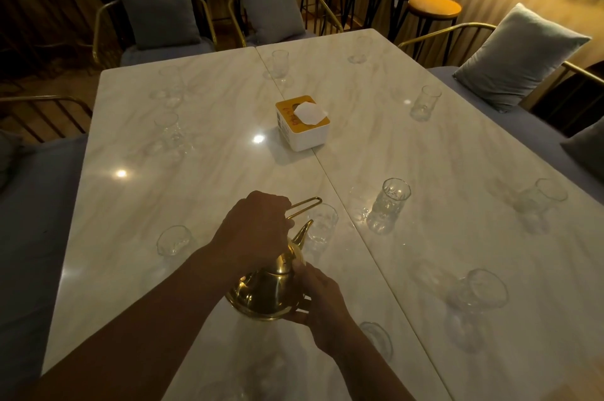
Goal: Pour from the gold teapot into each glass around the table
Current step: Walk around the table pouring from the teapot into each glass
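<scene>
Left grip (253, 230): closed around the gold teapot (266, 294) handle.
Right grip (318, 297): cupping teapot's base.
Spout: beside a glass (322, 225) on the worktop (196, 145).

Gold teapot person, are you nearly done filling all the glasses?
Hard to say: none of the clear glasses shows an obvious fill in this dim light. Right now the left hand grips the shiny gold metal teapot by its handle, the right hand steadies its base, spout toward the nearest glass. The others around the marble table wait.

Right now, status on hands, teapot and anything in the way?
Left hand gripping handle of gold teapot; right hand steadying its base. Spout at nearest glass. Tissue box mid-table, clear of the pour.
</scene>
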`<state>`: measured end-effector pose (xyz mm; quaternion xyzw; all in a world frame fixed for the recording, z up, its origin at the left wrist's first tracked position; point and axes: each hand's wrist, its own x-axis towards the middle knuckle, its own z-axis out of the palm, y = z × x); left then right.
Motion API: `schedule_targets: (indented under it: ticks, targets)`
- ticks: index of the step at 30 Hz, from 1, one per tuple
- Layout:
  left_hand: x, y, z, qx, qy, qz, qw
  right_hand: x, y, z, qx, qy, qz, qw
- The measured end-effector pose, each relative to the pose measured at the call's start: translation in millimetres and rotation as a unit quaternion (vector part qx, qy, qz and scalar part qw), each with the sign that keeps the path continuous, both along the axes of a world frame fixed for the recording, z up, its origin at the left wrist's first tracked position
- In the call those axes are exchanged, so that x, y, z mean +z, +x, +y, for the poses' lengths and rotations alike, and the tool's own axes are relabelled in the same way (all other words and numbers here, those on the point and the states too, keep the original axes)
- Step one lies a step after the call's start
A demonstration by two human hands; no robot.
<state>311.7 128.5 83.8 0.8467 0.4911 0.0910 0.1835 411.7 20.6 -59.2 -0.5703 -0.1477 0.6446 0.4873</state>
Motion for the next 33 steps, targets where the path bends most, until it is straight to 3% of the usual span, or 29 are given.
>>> schedule_targets:
  ticks: [12, 25, 33]
  targets:
    - [-6, -19, -8, 0.021, -0.022, -0.007, 1.0, 2, 2, 5, -0.023, 0.015, -0.033, 0.999]
    - [-1, -70, -19, 0.02, -0.016, -0.124, 0.992, 23, -28, 4, -0.042, 0.096, -0.103, 0.989]
    - [8, -152, -26, 0.006, 0.007, -0.16, 0.987, 37, -95, 1, -0.009, 0.11, -0.137, 0.984]
